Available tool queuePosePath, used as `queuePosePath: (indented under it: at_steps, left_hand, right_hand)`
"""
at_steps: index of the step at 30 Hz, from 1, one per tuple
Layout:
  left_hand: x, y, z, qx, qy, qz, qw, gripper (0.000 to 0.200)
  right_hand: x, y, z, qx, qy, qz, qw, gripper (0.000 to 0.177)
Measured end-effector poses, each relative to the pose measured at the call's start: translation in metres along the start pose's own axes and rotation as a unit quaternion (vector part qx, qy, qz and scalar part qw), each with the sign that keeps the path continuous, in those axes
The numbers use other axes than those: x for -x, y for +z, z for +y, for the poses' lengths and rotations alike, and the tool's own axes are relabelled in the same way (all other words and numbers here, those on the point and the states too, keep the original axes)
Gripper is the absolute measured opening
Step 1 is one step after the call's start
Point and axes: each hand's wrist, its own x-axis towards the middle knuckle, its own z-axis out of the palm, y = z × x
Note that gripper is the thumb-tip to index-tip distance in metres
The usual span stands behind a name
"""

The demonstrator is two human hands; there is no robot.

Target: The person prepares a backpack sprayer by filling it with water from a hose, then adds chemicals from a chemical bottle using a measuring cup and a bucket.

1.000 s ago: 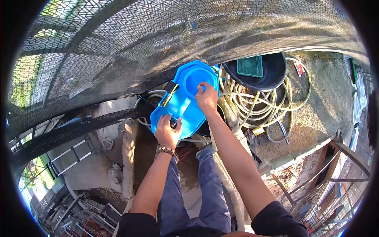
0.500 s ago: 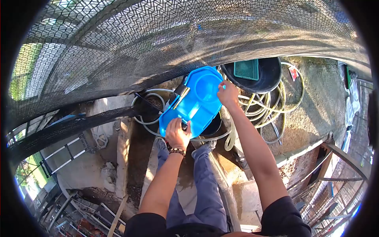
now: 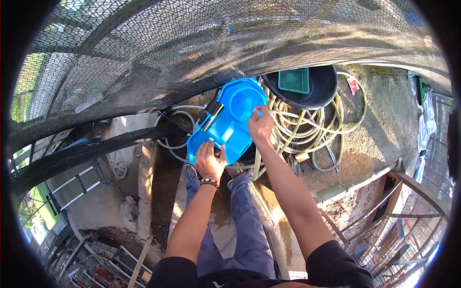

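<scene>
A blue plastic tray (image 3: 229, 126) with a round recess at its far end is tilted in front of my legs. My left hand (image 3: 210, 160) grips its near-left edge, thumb and fingers closed; a small dark thing shows between them. Above the tray's right side, my right hand (image 3: 260, 127) is closed in a pinch, with a speck of light blue at the fingertips that I cannot make out. A dark piece with a yellowish strip (image 3: 213, 118) lies along the tray's left edge.
A black tub (image 3: 319, 93) holding a green mesh basket (image 3: 294, 80) stands at the back right. A coiled pale hose (image 3: 307, 127) lies beside it, with a small tan block (image 3: 302, 156) nearby. Dark netting (image 3: 201, 53) hangs across the far side.
My right hand has moved left and slightly down, from the tray's right rim to over its right side. My left hand stays on the near edge. The small tan block has come into view.
</scene>
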Motion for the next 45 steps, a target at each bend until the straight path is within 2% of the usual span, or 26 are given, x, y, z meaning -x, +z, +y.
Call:
queuePosePath:
  at_steps: [3,6,10,14,18,19,22,25,28,29,32,33,37,40,41,44,45]
  left_hand:
    - [0.002,0.001,0.000,0.002,-0.003,-0.004,1.000,0.034]
    - [0.006,0.002,0.004,-0.006,-0.008,-0.002,1.000,0.034]
    - [0.013,0.002,0.010,-0.005,-0.008,-0.006,1.000,0.033]
    - [0.014,0.002,0.011,-0.009,-0.008,0.000,1.000,0.033]
    - [0.017,0.004,0.012,-0.010,-0.005,0.003,1.000,0.032]
    - [0.017,0.004,0.012,-0.010,-0.004,0.004,1.000,0.032]
    - [0.021,0.005,0.013,-0.010,0.000,0.006,1.000,0.032]
    - [0.022,0.006,0.015,-0.013,0.000,0.006,1.000,0.032]
    - [0.026,0.006,0.019,-0.010,0.000,0.004,1.000,0.032]
    - [0.026,0.005,0.019,-0.009,0.001,0.005,1.000,0.032]
    - [0.026,0.007,0.017,-0.012,0.002,0.008,1.000,0.032]
    - [0.027,0.007,0.018,-0.013,0.003,0.008,1.000,0.032]
    - [0.028,0.008,0.017,-0.004,0.007,0.013,1.000,0.032]
    - [0.030,0.008,0.018,-0.003,0.005,0.014,1.000,0.032]
    - [0.031,0.007,0.018,-0.003,0.005,0.012,1.000,0.032]
    - [0.032,0.007,0.019,-0.005,0.002,0.010,1.000,0.032]
    - [0.032,0.008,0.019,-0.005,0.000,0.009,1.000,0.032]
  right_hand:
    - [-0.004,-0.005,0.001,0.013,-0.013,-0.043,0.999,0.012]
    - [-0.014,-0.014,0.005,-0.030,-0.022,-0.100,0.994,0.012]
    - [-0.041,-0.019,0.020,-0.071,-0.036,-0.209,0.975,0.015]
    - [-0.074,-0.035,0.018,-0.076,0.072,-0.359,0.928,0.017]
    - [-0.097,-0.044,0.020,-0.055,0.062,-0.472,0.878,0.017]
    - [-0.099,-0.048,0.012,-0.011,0.063,-0.485,0.872,0.019]
    - [-0.105,-0.052,-0.004,0.110,0.026,-0.493,0.862,0.021]
    - [-0.109,-0.042,-0.013,0.243,-0.040,-0.437,0.865,0.012]
    - [-0.100,-0.015,-0.002,0.293,-0.123,-0.329,0.889,0.010]
    - [-0.093,-0.010,0.002,0.255,-0.160,-0.330,0.895,0.012]
    - [-0.068,-0.020,-0.009,0.169,-0.079,-0.392,0.901,0.029]
    - [-0.065,-0.031,-0.016,0.171,0.002,-0.445,0.879,0.029]
    - [-0.081,-0.014,0.014,0.291,-0.143,-0.306,0.895,0.029]
    - [-0.074,-0.013,0.003,0.218,-0.122,-0.319,0.914,0.031]
    - [-0.067,-0.019,-0.007,0.204,-0.091,-0.362,0.905,0.032]
    - [-0.071,-0.009,0.011,0.243,-0.103,-0.348,0.900,0.032]
    - [-0.070,-0.013,0.007,0.233,-0.103,-0.320,0.912,0.032]
